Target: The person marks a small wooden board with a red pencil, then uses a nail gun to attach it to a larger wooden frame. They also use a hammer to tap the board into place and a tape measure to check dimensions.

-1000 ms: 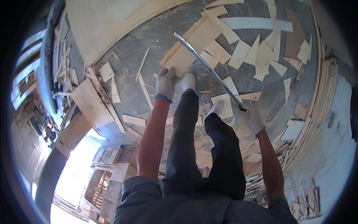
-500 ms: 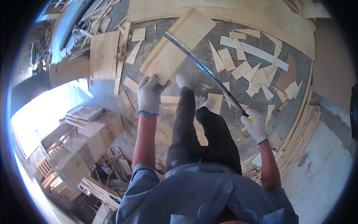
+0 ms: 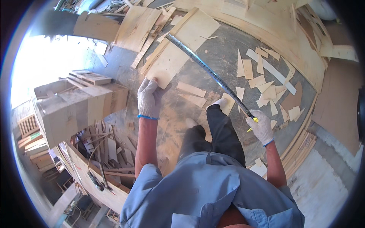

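My left hand (image 3: pixel 149 99), in a white knitted glove with a blue cuff, is closed on the near end of a pale wooden board (image 3: pixel 173 60). A raised strip runs along the board's left edge. My right hand (image 3: pixel 261 128), gloved the same way, grips a tape measure (image 3: pixel 255 119) with yellow parts; its case is mostly hidden in the fingers. From it the long blade (image 3: pixel 209 71) stretches up and left, its far end over the board's left edge. Whether the blade touches the board, I cannot tell.
Thin wood offcuts (image 3: pixel 269 92) and a white strip (image 3: pixel 273 70) litter the dark floor ahead to the right. A large wooden box (image 3: pixel 78 106) stands at the left, above a bin of scrap wood (image 3: pixel 110 150). Long slats (image 3: pixel 302 155) lie along the right side.
My body has turned and my feet have stepped, so the floor scraps shift rightward and the box at the left shows differently. Both hands keep hold of the board and the tape measure.
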Available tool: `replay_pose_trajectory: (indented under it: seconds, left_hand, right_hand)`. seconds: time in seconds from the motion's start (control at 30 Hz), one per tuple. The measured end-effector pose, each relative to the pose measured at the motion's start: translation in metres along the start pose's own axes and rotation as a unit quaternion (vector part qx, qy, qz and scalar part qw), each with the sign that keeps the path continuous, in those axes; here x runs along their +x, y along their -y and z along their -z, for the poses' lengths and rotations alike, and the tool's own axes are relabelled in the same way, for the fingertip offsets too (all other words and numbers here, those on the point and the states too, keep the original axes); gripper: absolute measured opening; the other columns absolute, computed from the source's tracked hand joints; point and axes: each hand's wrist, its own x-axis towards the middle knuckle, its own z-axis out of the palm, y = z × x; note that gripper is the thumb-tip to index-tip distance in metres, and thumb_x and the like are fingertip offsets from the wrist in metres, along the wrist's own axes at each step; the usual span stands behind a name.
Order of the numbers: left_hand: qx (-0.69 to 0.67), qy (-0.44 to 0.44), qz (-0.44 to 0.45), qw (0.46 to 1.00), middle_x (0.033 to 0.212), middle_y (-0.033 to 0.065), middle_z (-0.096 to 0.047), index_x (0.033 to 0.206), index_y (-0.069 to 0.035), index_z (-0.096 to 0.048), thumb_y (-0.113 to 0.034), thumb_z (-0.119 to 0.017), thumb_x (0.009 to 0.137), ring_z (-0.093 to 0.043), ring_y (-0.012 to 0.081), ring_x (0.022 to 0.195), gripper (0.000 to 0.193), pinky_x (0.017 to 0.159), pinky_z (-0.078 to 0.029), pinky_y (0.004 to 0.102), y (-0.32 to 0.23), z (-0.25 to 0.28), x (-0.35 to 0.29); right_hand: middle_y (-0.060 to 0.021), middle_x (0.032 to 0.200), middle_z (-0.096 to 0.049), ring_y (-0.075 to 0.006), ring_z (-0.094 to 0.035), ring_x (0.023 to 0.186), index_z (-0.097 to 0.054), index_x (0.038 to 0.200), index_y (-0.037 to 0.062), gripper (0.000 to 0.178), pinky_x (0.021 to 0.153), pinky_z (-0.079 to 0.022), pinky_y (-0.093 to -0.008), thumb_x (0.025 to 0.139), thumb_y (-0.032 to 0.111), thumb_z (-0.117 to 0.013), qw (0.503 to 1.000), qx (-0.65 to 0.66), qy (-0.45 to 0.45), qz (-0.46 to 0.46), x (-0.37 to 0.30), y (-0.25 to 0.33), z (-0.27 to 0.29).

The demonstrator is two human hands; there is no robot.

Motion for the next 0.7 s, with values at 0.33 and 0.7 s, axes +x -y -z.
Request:
replay_pose_trajectory:
  seconds: [0.33, 0.7]
  left_hand:
    - [-0.02, -0.065, -0.09, 0.994, 0.117, 0.0085, -0.073, 0.119, 0.001, -0.067, -0.005, -0.06, 0.104, -0.073, 0.0192, 0.106, 0.018, 0.095, -0.062, 0.0392, -0.067, 0.143, -0.125]
    - [-0.183, -0.259, -0.166, 0.934, 0.135, 0.0131, -0.068, 0.147, 0.004, -0.053, -0.01, -0.057, 0.109, -0.069, 0.0249, 0.121, 0.041, 0.105, -0.06, 0.0456, -0.11, 0.246, -0.221]
  right_hand:
    - [-0.0186, 0.102, -0.074, -0.0357, -0.072, 0.096, -0.074, 0.114, 0.001, 0.027, 0.085, -0.056, -0.0423, 0.092, 0.017, -0.075, 0.995, -0.028, 0.048, 0.086, -0.048, 0.097, -0.093]
    - [0.0019, 0.076, -0.065, -0.006, -0.058, 0.064, -0.076, 0.104, 0.0016, 0.012, 0.058, -0.046, -0.0242, 0.097, 0.009, -0.069, 0.96, 0.189, 0.207, -0.016, 0.001, 0.215, -0.182]
